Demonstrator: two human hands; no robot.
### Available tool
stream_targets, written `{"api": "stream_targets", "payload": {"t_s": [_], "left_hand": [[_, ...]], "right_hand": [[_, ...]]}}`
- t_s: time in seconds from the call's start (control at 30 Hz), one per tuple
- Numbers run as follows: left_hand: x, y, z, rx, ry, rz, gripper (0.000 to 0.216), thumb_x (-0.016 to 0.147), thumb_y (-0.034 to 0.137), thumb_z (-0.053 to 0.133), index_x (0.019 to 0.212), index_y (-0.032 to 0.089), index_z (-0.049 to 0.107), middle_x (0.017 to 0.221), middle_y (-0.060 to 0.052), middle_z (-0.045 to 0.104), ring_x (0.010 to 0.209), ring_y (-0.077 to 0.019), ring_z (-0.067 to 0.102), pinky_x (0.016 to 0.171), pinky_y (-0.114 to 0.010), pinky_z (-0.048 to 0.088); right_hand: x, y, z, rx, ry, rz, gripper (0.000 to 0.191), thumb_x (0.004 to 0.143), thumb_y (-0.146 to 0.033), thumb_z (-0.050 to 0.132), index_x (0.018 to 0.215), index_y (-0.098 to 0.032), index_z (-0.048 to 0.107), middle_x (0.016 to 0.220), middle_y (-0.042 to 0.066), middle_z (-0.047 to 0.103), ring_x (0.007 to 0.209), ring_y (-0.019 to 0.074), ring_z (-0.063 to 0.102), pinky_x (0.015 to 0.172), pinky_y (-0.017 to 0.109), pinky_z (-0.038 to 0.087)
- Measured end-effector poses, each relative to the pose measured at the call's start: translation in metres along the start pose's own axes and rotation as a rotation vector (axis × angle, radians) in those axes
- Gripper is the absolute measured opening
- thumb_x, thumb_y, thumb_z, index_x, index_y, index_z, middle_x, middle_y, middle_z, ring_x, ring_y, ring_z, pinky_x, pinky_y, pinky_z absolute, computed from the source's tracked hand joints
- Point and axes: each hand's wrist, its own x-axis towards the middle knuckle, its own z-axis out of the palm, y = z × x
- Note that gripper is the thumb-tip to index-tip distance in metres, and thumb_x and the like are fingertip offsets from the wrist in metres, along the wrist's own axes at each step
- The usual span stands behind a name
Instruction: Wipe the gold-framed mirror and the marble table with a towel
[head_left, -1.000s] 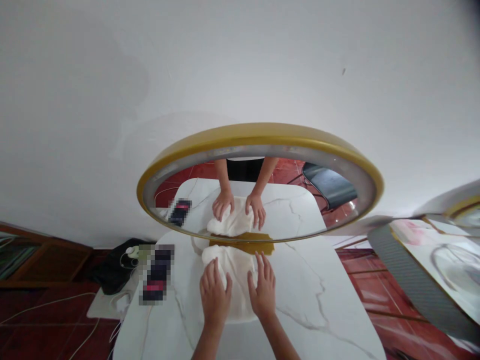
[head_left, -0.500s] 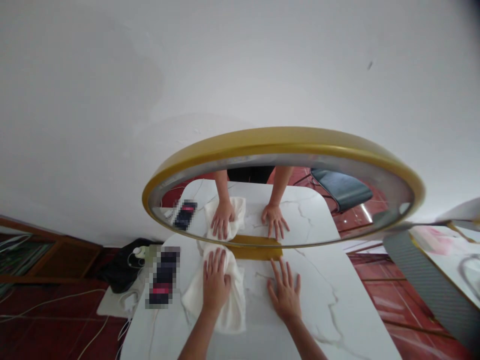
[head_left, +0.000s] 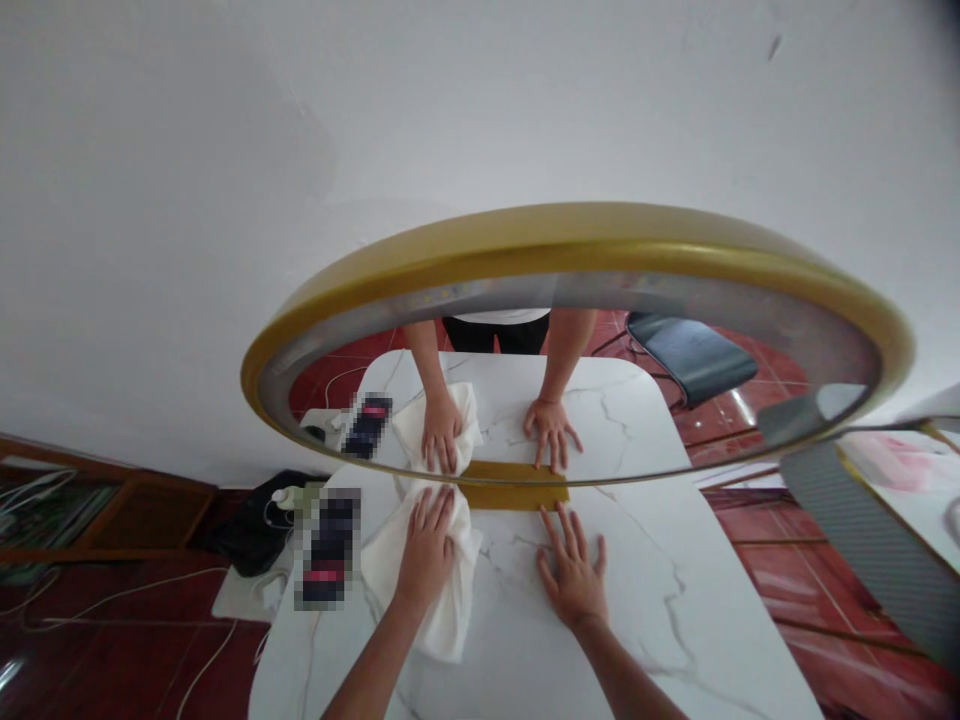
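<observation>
My left hand (head_left: 425, 548) lies flat, fingers together, on a crumpled white cloth (head_left: 439, 600) spread on the white marble table (head_left: 660, 620). Just right of it my right hand (head_left: 576, 570) rests palm down on the bare tabletop with fingers spread. Both sit right before the gold base (head_left: 517, 495) of a round gold-framed mirror (head_left: 570, 250), which reflects the two hands, the cloth and the table.
A blurred dark phone (head_left: 330, 548) lies at the table's left edge. Beyond that edge a black bag (head_left: 251, 530), a white charger and cables lie on the red tiled floor (head_left: 97, 640). A grey striped panel (head_left: 870, 560) stands at right.
My right hand left the cloth and settled flat on the bare table to the right. My left hand slid the cloth leftward. The view moved closer to the mirror.
</observation>
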Motion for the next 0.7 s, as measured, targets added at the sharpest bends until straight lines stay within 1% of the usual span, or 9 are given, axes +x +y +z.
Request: {"api": "stream_targets", "payload": {"t_s": [0.1, 0.17, 0.4, 0.5, 0.6, 0.63, 0.7], "left_hand": [[-0.006, 0.014, 0.0, 0.042, -0.01, 0.004, 0.073, 0.074, 0.002, 0.038, 0.142, 0.024, 0.024, 0.148, 0.001, 0.028, 0.139, -0.0225, 0.014, 0.111, -0.045, 0.023], [-0.005, 0.017, -0.001, 0.072, -0.006, -0.009, 0.073, 0.074, 0.002, 0.039, 0.142, 0.024, 0.025, 0.148, 0.0, 0.028, 0.139, -0.023, 0.014, 0.111, -0.045, 0.023], [0.01, -0.001, -0.003, 0.123, 0.019, -0.101, 0.068, 0.074, 0.004, 0.041, 0.14, 0.021, 0.032, 0.145, -0.002, 0.034, 0.138, -0.0249, 0.018, 0.111, -0.048, 0.023], [0.01, 0.001, -0.002, 0.116, 0.034, -0.107, 0.069, 0.074, 0.004, 0.04, 0.14, 0.022, 0.031, 0.146, -0.002, 0.033, 0.138, -0.0251, 0.018, 0.111, -0.048, 0.021], [0.004, 0.01, -0.001, 0.103, 0.054, -0.107, 0.071, 0.074, 0.003, 0.04, 0.141, 0.023, 0.029, 0.146, -0.001, 0.032, 0.138, -0.025, 0.017, 0.111, -0.048, 0.02], [0.002, 0.013, -0.001, 0.097, 0.057, -0.101, 0.071, 0.074, 0.003, 0.04, 0.141, 0.023, 0.029, 0.146, 0.0, 0.032, 0.138, -0.0246, 0.016, 0.111, -0.048, 0.02], [-0.002, 0.018, 0.0, 0.085, 0.057, -0.081, 0.072, 0.073, 0.003, 0.04, 0.141, 0.024, 0.029, 0.146, 0.001, 0.032, 0.139, -0.0235, 0.016, 0.112, -0.046, 0.019]], "right_hand": [[0.0, -0.001, -0.002, -0.013, -0.011, 0.009, 0.058, 0.089, -0.035, 0.028, 0.144, -0.03, 0.011, 0.151, -0.001, 0.011, 0.139, 0.0211, 0.003, 0.107, 0.059, 0.001], [0.001, -0.002, -0.003, -0.018, -0.018, 0.018, 0.058, 0.089, -0.034, 0.028, 0.144, -0.029, 0.011, 0.152, -0.001, 0.01, 0.139, 0.021, 0.002, 0.107, 0.059, 0.001], [0.002, -0.003, -0.003, -0.009, -0.021, 0.024, 0.062, 0.088, -0.035, 0.028, 0.145, -0.027, 0.005, 0.152, 0.0, 0.011, 0.139, 0.0214, 0.002, 0.107, 0.059, 0.002], [0.0, -0.002, -0.004, -0.004, 0.008, 0.013, 0.062, 0.088, -0.035, 0.029, 0.145, -0.027, 0.005, 0.152, 0.0, 0.01, 0.139, 0.022, 0.003, 0.107, 0.058, 0.003], [0.001, -0.002, -0.007, 0.013, 0.038, -0.031, 0.064, 0.087, -0.034, 0.033, 0.145, -0.027, 0.007, 0.152, 0.001, 0.01, 0.139, 0.024, 0.004, 0.108, 0.056, 0.004], [0.002, -0.003, -0.009, 0.019, 0.042, -0.07, 0.065, 0.086, -0.033, 0.034, 0.145, -0.027, 0.008, 0.151, 0.0, 0.011, 0.139, 0.0247, 0.005, 0.108, 0.056, 0.004], [0.006, -0.004, -0.012, 0.033, 0.037, -0.201, 0.066, 0.084, -0.031, 0.038, 0.144, -0.029, 0.01, 0.151, -0.001, 0.013, 0.138, 0.0254, 0.007, 0.109, 0.054, 0.003]]}}
